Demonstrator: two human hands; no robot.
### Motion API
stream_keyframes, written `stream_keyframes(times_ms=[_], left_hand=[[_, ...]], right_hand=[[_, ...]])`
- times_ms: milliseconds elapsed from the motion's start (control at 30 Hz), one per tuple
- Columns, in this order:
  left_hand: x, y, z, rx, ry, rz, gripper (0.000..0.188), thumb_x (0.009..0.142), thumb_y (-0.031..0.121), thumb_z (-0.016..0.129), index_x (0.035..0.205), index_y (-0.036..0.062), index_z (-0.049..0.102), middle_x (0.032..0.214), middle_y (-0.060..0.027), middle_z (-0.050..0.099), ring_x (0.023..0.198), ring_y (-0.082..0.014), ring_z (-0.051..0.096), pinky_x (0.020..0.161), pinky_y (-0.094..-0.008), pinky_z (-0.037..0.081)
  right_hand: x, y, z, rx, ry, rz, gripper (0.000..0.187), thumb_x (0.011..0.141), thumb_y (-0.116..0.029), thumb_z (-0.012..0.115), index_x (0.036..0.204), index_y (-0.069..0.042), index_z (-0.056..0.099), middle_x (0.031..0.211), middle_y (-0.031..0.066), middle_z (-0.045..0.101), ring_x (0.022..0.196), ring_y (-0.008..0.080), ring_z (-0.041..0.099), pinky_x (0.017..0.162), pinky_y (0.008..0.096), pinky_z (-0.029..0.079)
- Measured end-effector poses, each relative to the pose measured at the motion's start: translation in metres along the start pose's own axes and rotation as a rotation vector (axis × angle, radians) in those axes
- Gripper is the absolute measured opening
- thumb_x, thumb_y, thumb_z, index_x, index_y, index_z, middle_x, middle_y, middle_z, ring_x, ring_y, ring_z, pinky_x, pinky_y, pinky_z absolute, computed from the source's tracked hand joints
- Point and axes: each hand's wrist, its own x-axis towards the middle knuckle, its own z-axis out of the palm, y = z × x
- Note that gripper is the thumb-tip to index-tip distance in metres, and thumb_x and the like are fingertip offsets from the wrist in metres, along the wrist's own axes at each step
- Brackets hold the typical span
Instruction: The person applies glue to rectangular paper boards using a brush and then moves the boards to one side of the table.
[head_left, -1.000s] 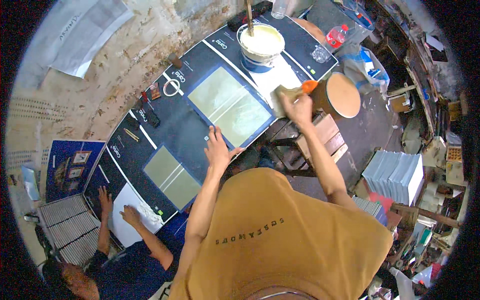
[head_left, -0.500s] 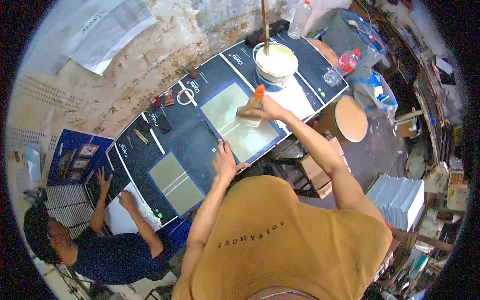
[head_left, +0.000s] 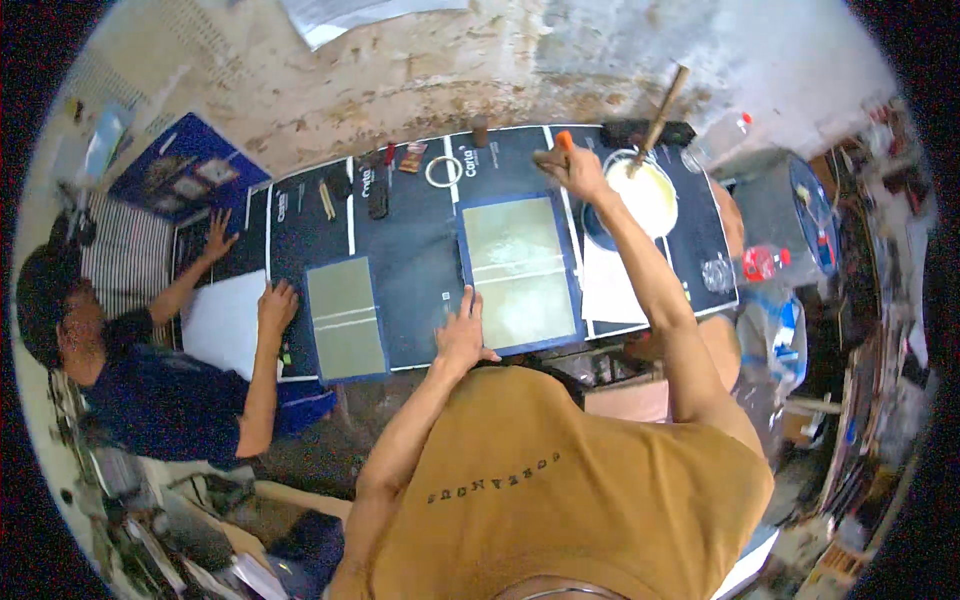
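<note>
My right hand (head_left: pixel 580 172) grips a brush (head_left: pixel 564 142) by its orange handle, raised over the far side of the table, just left of a white bucket (head_left: pixel 592 225) of cream-coloured paste. The bristle end is partly hidden and blurred. A wooden stick (head_left: pixel 662 120) leans in the bucket. My left hand (head_left: pixel 463 335) rests with fingers spread at the lower left edge of an olive-grey panel (head_left: pixel 515 235). This panel has a blue border, two pale stripes and a wet sheen. A smaller, similar panel (head_left: pixel 345 290) lies farther left.
At the table's left end a co-worker (head_left: pixel 160 360) has both hands by a white sheet (head_left: pixel 228 320). A tape roll (head_left: pixel 430 172) and thin sticks (head_left: pixel 327 200) lie toward the wall. White paper (head_left: pixel 608 290) lies below the bucket. Bottles (head_left: pixel 765 262) and a blue drum (head_left: pixel 790 205) are at right.
My right hand has lifted the brush off the larger panel and carried it to the far side, near the bucket. My left hand stays at the panel's edge. The view has turned.
</note>
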Motion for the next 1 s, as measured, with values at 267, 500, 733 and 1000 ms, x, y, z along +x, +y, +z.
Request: stream_keyframes(times_ms=[267,500,733,1000], left_hand=[[0.003,0.013,0.002,0.053,-0.047,-0.084,0.137,0.048,0.037,0.097,0.156,0.0074,0.018,0.167,-0.0107,0.006,0.13,-0.0423,0.049,0.099,-0.0599,0.049],[0.023,-0.049,0.002,-0.336,0.036,0.087,0.101,0.068,0.037,0.091,0.147,0.0034,0.039,0.152,-0.0185,0.038,0.126,-0.035,0.054,0.098,-0.0496,0.051],[0.159,-0.048,-0.114,-0.384,0.411,0.331,0.061,0.104,0.055,0.035,0.108,0.0069,0.072,0.116,-0.0198,0.067,0.113,-0.0383,0.058,0.102,-0.0456,0.043],[0.247,0.026,-0.14,-0.001,-0.389,0.209,0.106,0.087,0.085,0.004,0.11,0.0108,0.075,0.144,-0.0198,0.053,0.142,-0.0386,0.04,0.118,-0.0648,0.012]], right_hand=[[0.078,-0.07,0.102,-0.041,-0.64,-0.308,0.032,0.089,-0.041,0.068,0.091,-0.01,0.073,0.091,0.0201,0.072,0.08,0.0389,0.069,0.07,0.0482,0.054],[0.111,-0.095,0.037,0.157,-0.108,-0.366,0.026,0.08,-0.03,0.074,0.094,-0.008,0.069,0.088,0.0171,0.07,0.084,0.0389,0.069,0.072,0.0458,0.054],[-0.082,-0.158,-0.016,0.385,-0.635,-0.627,0.016,0.081,-0.015,0.073,0.095,-0.008,0.069,0.096,0.0075,0.07,0.091,0.028,0.066,0.081,0.0407,0.05],[-0.103,-0.161,0.089,-0.078,-0.032,-0.166,0.035,0.08,-0.012,0.063,0.114,-0.015,0.069,0.099,0.0069,0.067,0.09,0.0287,0.063,0.08,0.0429,0.046]])
